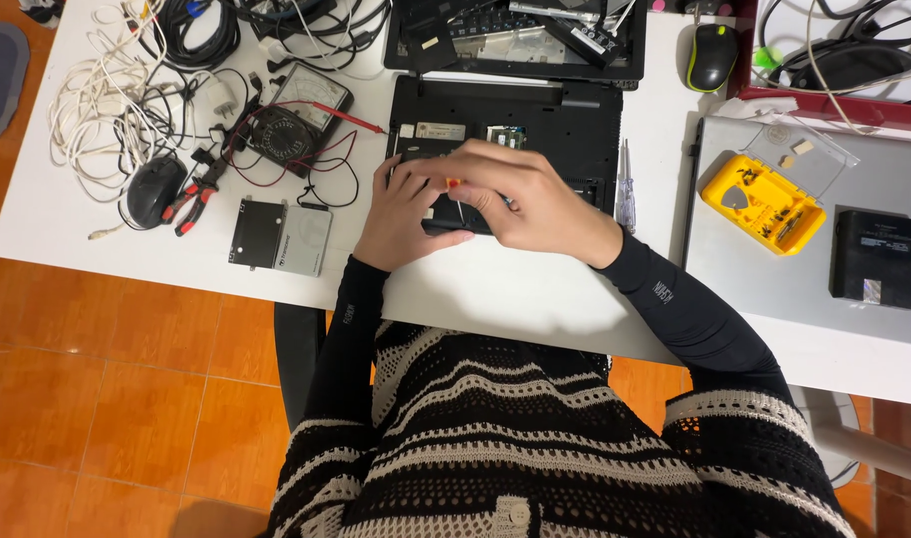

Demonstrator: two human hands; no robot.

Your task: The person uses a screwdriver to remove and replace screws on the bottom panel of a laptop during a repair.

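I have both hands over the black laptop base (535, 125), which lies upside down on the white table (495, 289) in the upper middle of the frame. My right hand (535, 199) is curled shut around a small screwdriver (455, 194) with an orange tip on its handle, its thin shaft pointing down into the laptop's near edge. My left hand (400, 214) is half closed, fingers resting on the case right beside the tool; I cannot tell whether it grips anything.

To do this well, I judge I should keep the shaft upright over the screw, press down firmly before turning, and let my left hand steady the case. A tilted driver could slip and strip the head.

The yellow parts tray (764, 204) sits at the right of the frame, on a grey closed laptop (804, 269). A multimeter (296, 120) and drive (281, 237) lie left of my hands.
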